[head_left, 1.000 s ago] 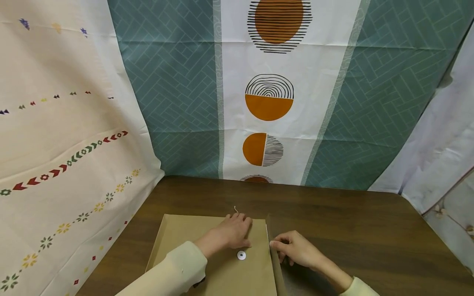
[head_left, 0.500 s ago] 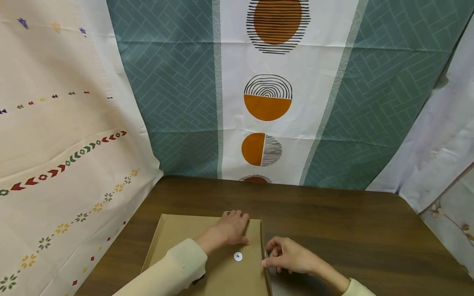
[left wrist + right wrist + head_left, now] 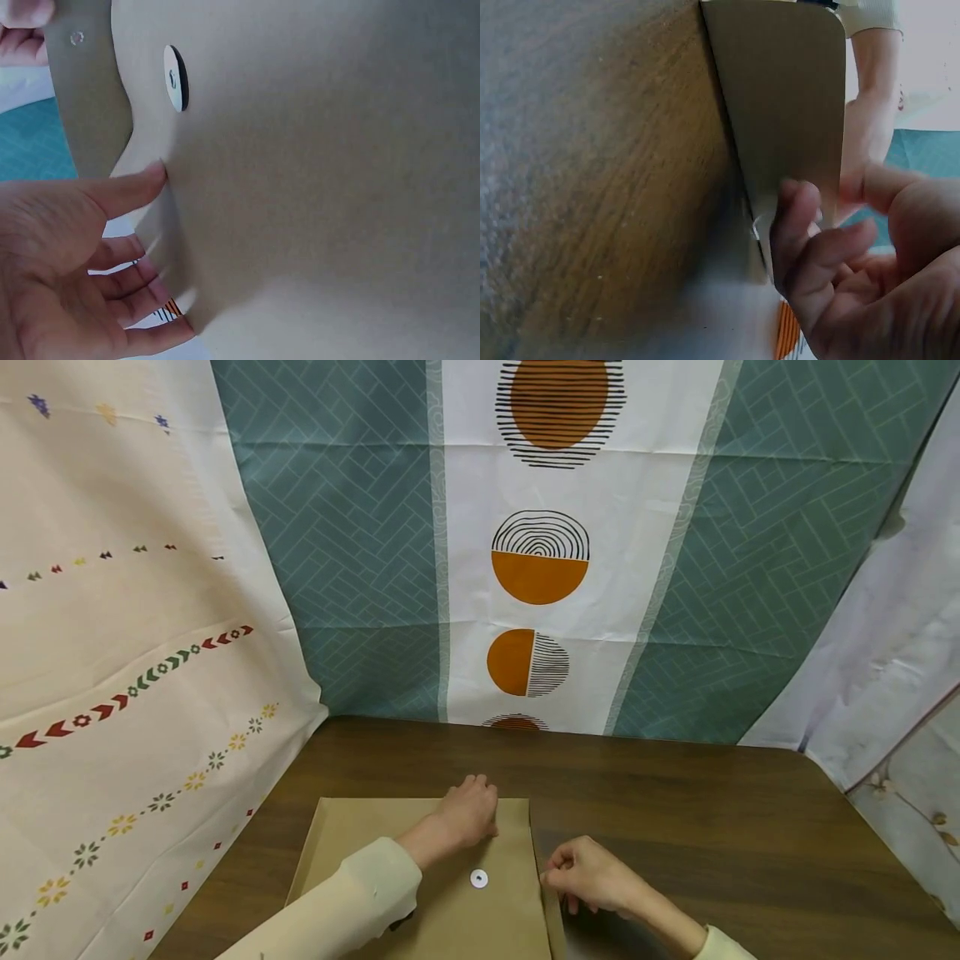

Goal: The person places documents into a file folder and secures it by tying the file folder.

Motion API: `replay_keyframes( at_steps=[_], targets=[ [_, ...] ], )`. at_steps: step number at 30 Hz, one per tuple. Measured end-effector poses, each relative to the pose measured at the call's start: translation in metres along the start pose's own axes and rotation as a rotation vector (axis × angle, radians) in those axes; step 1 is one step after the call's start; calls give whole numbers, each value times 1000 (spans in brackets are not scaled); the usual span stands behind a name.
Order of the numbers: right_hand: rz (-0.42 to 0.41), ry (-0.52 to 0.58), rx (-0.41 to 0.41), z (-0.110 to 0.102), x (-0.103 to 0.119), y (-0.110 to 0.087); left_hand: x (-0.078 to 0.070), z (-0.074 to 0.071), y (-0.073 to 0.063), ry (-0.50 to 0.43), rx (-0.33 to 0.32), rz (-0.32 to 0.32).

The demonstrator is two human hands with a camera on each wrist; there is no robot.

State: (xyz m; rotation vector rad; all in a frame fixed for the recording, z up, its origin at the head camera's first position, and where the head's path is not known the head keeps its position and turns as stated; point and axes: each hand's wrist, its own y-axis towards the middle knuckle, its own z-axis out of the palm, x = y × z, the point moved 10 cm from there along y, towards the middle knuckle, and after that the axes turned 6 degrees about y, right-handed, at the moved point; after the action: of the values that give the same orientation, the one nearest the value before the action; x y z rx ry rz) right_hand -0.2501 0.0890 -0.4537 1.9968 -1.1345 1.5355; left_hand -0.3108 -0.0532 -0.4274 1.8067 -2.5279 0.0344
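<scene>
A brown kraft-paper envelope [image 3: 480, 931] lies on the table, a white round button [image 3: 479, 879] fixed on its upper face. My left hand [image 3: 459, 817] rests on the envelope near its far edge. In the left wrist view, the thumb of that hand [image 3: 56, 255] touches the paper and the other fingers stretch loosely to its edge. Along the envelope's right side, the flap [image 3: 776, 97] stands raised. My right hand [image 3: 592, 875] pinches the flap's edge between thumb and fingers; the thumb's tip is hidden behind the flap in the right wrist view.
The dark wooden table [image 3: 712, 827] stretches to the right and behind the envelope. A green and white patterned cloth [image 3: 360, 568] hangs at the back. A cream cloth with printed flowers [image 3: 150, 710] hangs on the left, and a white cloth [image 3: 870, 693] on the right.
The flap swung up toward the envelope, then tipped slightly outward again, with my right hand at it. My left hand has shifted slightly toward the far edge; the string end there has gone from sight.
</scene>
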Motion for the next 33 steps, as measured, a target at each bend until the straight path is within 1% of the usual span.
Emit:
replay_keyframes(
  at_steps=[4, 7, 9, 13, 16, 18, 21, 23, 26, 30, 33],
  targets=[
    [-10, -61, -51, -7, -7, -1, 0, -4, 2, 29, -64, 18],
    [-21, -117, -88, -14, -11, 1, 0, -6, 4, 54, -93, 30],
    [-39, -147, -118, -21, -9, 3, -1, -7, 6, 62, -110, 33],
    [-56, -199, -170, -33, -3, 9, 0, -8, 10, 59, -111, 28],
    [-52, -189, -180, -39, -3, 12, 1, -7, 13, 76, -89, 24],
    [-42, -151, -162, -40, -4, 13, 2, -7, 14, 87, -74, 18],
    [-31, -81, -99, -37, -8, 15, 5, -7, 16, 86, -48, 3],
    [-30, -45, -56, -34, -10, 16, 8, -6, 17, 73, -31, -12],
    [-43, -27, -18, -32, -12, 18, 11, -5, 16, 39, -8, -30],
    [-74, -63, 22, -28, -10, 20, 14, -5, 15, -18, 7, -42],
    [-127, -141, 70, -25, -2, 22, 15, -5, 14, -67, 15, -47]
  ],
)
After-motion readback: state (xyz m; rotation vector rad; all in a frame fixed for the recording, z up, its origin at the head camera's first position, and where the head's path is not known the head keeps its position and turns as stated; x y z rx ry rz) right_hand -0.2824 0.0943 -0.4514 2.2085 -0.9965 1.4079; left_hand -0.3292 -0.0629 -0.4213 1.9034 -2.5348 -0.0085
